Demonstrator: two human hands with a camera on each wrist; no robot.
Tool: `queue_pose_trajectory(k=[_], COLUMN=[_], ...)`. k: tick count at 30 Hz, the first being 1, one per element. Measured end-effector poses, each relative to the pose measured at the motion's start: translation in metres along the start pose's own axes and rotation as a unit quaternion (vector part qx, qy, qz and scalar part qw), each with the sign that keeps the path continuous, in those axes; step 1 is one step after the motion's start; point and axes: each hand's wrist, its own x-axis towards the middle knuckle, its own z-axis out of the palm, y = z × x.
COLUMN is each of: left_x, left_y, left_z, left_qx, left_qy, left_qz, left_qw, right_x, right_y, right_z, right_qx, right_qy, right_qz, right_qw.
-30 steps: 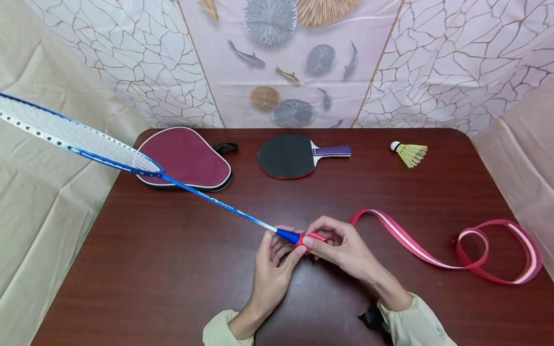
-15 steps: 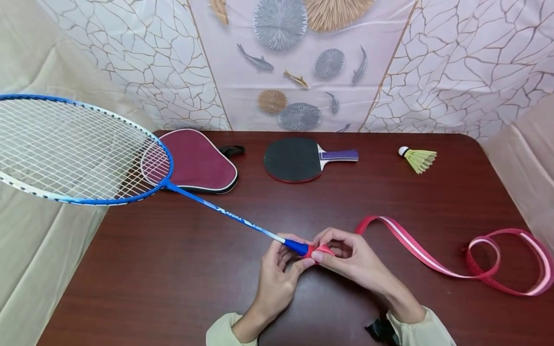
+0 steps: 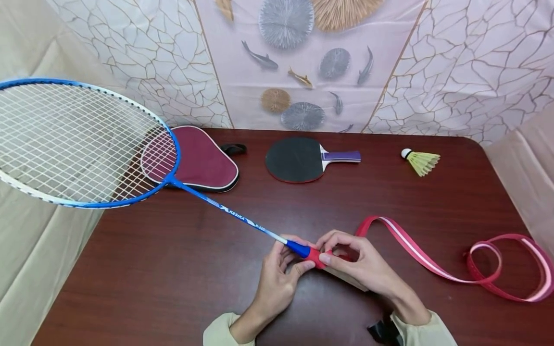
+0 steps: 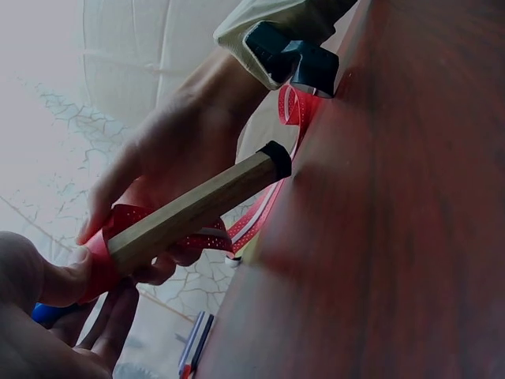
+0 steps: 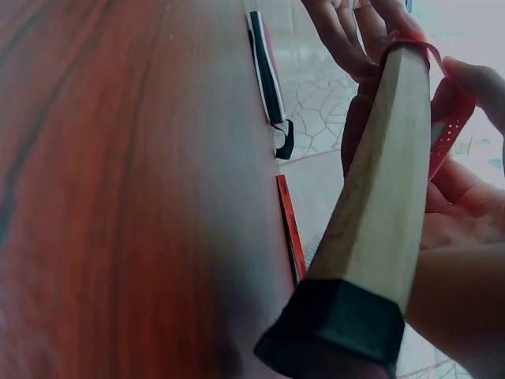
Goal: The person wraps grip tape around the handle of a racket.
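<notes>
A blue and white badminton racket [image 3: 229, 211] is held aslant above the table, its strung head at the left. My left hand [image 3: 274, 286] grips it just below the blue cone, thumb on the red overgrip tape [image 4: 101, 264] wrapped round the handle's top. With thumb and fingers my right hand [image 3: 372, 266] pinches this tape beside the wrap. Both wrist views show the bare wooden handle [image 4: 189, 209] below the wrap, ending in a black butt cap [image 5: 339, 324]. From the right hand the loose tape [image 3: 415, 250], red with a pale stripe, trails across the table into a coil.
Along the back of the table [image 3: 173, 269] lie a maroon paddle case [image 3: 199, 158], a black table tennis bat [image 3: 295, 160] with a purple handle, and a yellow shuttlecock [image 3: 421, 161]. A patterned cloth [image 3: 303, 72] hangs behind.
The racket has turned about its length, so its strung face shows broadly instead of nearly edge-on. The right hand has shifted slightly at the handle, and the red wrap there lies flatter.
</notes>
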Motion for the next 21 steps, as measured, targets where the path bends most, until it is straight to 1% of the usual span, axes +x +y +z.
queue_pose_trajectory(k=[3, 6, 8, 10, 13, 15, 18, 21], left_x=[0.001, 0.002, 0.003, 0.003, 0.004, 0.004, 0.005, 0.005], left_y=[-0.001, -0.002, -0.003, -0.003, -0.003, 0.000, 0.004, 0.005], left_z=[-0.002, -0.003, -0.003, -0.003, -0.003, -0.003, -0.002, -0.001], left_qx=[0.008, 0.011, 0.007, 0.001, -0.011, -0.020, -0.039, -0.059], left_qy=[-0.006, -0.012, -0.015, -0.017, -0.023, -0.028, -0.039, -0.050], left_qz=[0.017, 0.033, 0.036, 0.039, 0.037, 0.030, 0.019, 0.015], left_qw=[0.9998, 0.9993, 0.9992, 0.9991, 0.9990, 0.9989, 0.9983, 0.9969], right_x=[0.001, 0.003, 0.004, 0.005, 0.005, 0.005, 0.005, 0.003], right_y=[0.000, -0.013, -0.022, -0.031, -0.031, -0.030, -0.029, -0.028], right_z=[0.001, 0.007, 0.011, 0.014, 0.015, 0.015, 0.014, 0.014], right_qx=[-0.044, -0.090, -0.103, -0.107, -0.105, -0.103, -0.099, -0.097], right_qy=[0.026, 0.062, 0.080, 0.094, 0.102, 0.102, 0.100, 0.101], right_qz=[-0.028, -0.046, -0.052, -0.060, -0.073, -0.078, -0.081, -0.081], right_qw=[0.9983, 0.9929, 0.9901, 0.9880, 0.9865, 0.9863, 0.9867, 0.9869])
